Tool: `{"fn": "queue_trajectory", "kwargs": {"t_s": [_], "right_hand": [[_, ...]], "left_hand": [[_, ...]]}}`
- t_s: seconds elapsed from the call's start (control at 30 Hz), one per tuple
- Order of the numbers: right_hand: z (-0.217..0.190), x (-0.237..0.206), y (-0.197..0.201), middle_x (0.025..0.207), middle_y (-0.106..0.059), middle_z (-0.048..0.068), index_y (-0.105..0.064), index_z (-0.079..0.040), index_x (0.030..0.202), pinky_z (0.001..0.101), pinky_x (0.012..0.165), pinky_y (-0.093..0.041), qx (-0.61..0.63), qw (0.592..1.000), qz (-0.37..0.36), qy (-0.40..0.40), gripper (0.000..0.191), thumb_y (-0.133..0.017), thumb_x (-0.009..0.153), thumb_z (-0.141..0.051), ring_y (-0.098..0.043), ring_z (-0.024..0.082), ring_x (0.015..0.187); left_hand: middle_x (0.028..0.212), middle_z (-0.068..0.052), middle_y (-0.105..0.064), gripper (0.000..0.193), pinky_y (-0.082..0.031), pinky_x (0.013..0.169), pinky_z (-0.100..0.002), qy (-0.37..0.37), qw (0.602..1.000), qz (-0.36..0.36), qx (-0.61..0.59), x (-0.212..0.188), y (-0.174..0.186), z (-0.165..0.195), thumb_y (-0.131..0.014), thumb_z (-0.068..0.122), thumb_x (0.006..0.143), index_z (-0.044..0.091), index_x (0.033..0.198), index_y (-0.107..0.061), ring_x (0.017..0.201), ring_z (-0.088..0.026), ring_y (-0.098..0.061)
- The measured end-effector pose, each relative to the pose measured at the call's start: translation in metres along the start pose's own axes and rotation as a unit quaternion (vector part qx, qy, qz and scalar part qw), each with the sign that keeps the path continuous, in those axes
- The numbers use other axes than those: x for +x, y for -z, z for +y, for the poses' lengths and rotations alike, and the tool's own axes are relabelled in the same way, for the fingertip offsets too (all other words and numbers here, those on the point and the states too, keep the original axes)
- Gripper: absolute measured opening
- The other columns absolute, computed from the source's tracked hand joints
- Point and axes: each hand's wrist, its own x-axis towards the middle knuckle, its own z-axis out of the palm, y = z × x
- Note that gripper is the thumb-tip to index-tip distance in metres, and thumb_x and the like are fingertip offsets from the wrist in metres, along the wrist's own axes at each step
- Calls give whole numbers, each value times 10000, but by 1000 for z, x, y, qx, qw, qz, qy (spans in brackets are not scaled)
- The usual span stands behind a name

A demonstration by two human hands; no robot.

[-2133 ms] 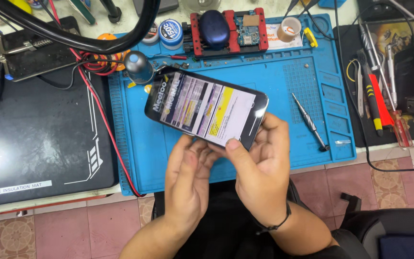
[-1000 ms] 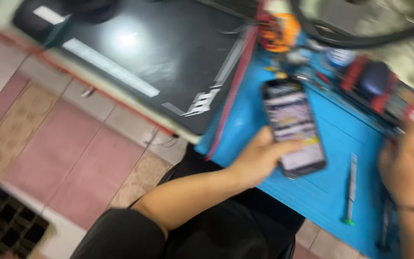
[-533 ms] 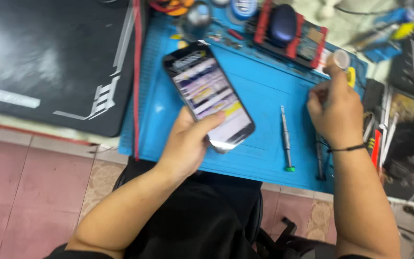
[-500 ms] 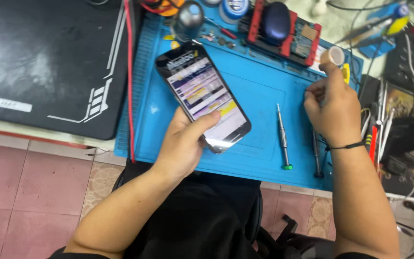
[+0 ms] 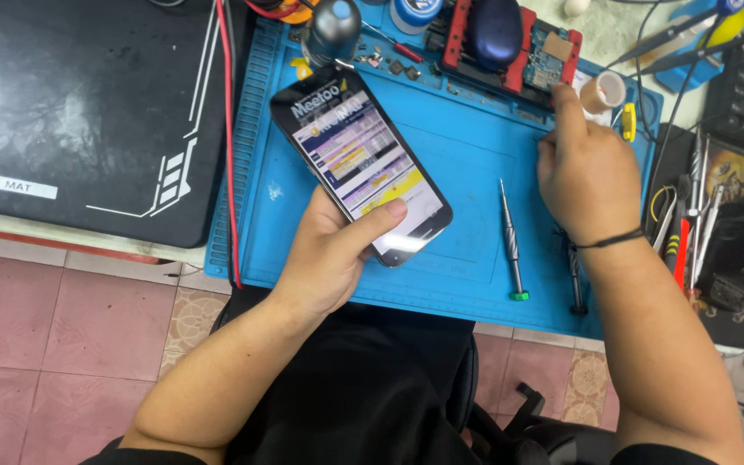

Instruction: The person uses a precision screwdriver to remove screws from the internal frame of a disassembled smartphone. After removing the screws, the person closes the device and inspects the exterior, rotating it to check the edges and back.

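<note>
Your left hand (image 5: 329, 250) holds the phone (image 5: 359, 164) over the blue mat (image 5: 467, 138); one-hand grip, so it could slip. Your right hand (image 5: 587, 172) reaches past the screwdriver (image 5: 510, 237), maybe pinching something; I cannot tell.

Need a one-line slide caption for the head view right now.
Left hand holds a lit smartphone above the blue repair mat; right hand reaches toward a tape roll.
</note>
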Motion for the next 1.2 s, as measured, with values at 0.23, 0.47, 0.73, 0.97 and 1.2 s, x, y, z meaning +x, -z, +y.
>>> {"fn": "queue_trajectory", "kwargs": {"t_s": [0.23,0.47,0.73,0.97,1.2], "right_hand": [[6,2,-16,855,-660,213,-514,41,1402,494,664,-508,-59,998,6,4,492,-671,944,-51,-650,412,772],[-26,-15,17,875,-670,138,-448,42,1439,385,729,-530,173,978,91,-78,498,-655,987,75,-674,292,810],[-175,-63,31,1035,-640,126,-300,-8,1473,321,901,-623,627,706,215,-249,556,-591,1017,119,-702,170,931],[-193,-56,23,1034,-665,154,-269,-33,1501,275,859,-622,629,698,270,-210,571,-584,1056,137,-707,153,924],[-194,-62,14,1007,-667,158,-279,-27,1482,249,799,-617,564,744,293,-205,580,-613,1041,147,-715,155,886]], "left_hand": [[1240,-144,-670,451,-608,937,-381,-18,999,-24,31,-3,-3,9,-701,-33,956,12,1365,-518,1124,-228,-690],[1155,-193,-688,353,-639,808,-413,-1,1000,-6,-6,-6,-11,19,-668,-21,971,-31,1297,-533,986,-275,-727],[1132,-199,-702,340,-634,730,-384,-9,1000,19,-4,-10,-28,24,-652,27,993,-91,1292,-542,946,-255,-736],[1105,-192,-710,326,-626,725,-354,-8,1000,21,2,-15,-31,24,-649,38,1001,-81,1286,-544,910,-241,-737],[1122,-197,-701,341,-632,757,-369,-10,1000,15,6,-16,-31,20,-647,14,999,-82,1302,-526,931,-241,-736]]}}
